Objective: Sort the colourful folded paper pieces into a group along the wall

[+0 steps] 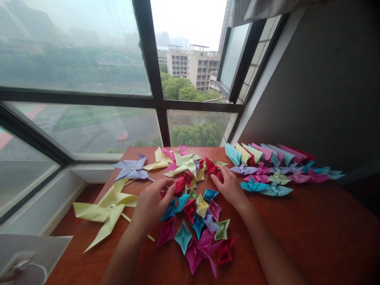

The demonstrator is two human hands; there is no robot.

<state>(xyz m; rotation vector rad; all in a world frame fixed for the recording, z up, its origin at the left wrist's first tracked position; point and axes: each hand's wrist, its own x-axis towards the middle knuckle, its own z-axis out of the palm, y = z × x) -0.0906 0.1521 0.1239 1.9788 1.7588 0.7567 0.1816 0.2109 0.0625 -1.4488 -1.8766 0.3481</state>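
My left hand (154, 204) is at the left side of a cluster of folded paper pieces, its thumb and fingers curled in at a red folded paper piece (179, 186). At the far right of the cluster, my right hand (230, 186) pinches another red folded paper piece (211, 168) between thumb and fingers. Between my forearms lie several small folded pieces, among them a teal one (183, 236), a yellow one (202, 206) and a red one (225, 251). A magenta paper crane (206, 246) rests near the front.
Paper pinwheels, one yellow (110, 206) and one purple (132, 168), lie left on the brown table (311, 237). More pinwheels (182, 163) are at the back. Rows of paper cranes (277, 189) stand at right by the grey wall (326, 87). A window (160, 103) rises behind.
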